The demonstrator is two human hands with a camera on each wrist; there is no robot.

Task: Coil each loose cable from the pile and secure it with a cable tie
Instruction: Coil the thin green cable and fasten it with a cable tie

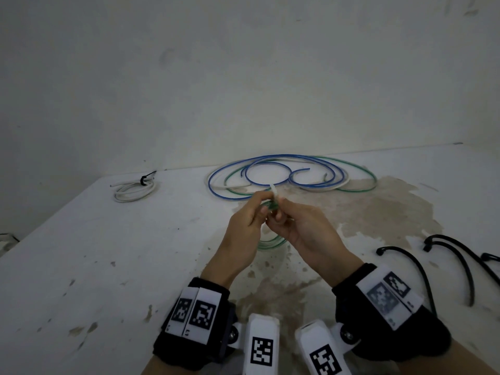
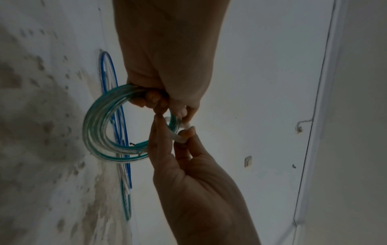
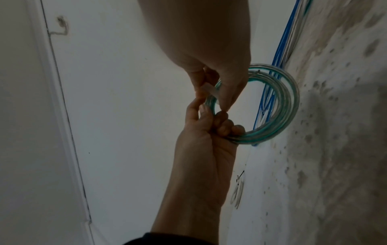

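A small coil of green-and-clear cable [image 1: 272, 243] [image 2: 98, 126] [image 3: 286, 102] hangs above the table between both hands. My left hand [image 1: 259, 207] [image 2: 159, 102] [image 3: 213, 119] grips one side of the coil with curled fingers. A white cable tie [image 1: 274, 191] [image 2: 178, 136] [image 3: 209, 90] is wrapped around the coil's strands beside that grip. My right hand [image 1: 278, 209] [image 2: 176, 132] [image 3: 211, 92] pinches the tie between thumb and forefinger. Whether the tie's end is through its head is hidden by the fingers.
Loose blue, green and white cables [image 1: 292, 171] lie in wide loops by the wall. A white coil bound with a black tie [image 1: 135, 189] sits at the back left. Several black cable ties [image 1: 446, 263] lie at the right. The stained white table [image 1: 108, 266] drops off at the left.
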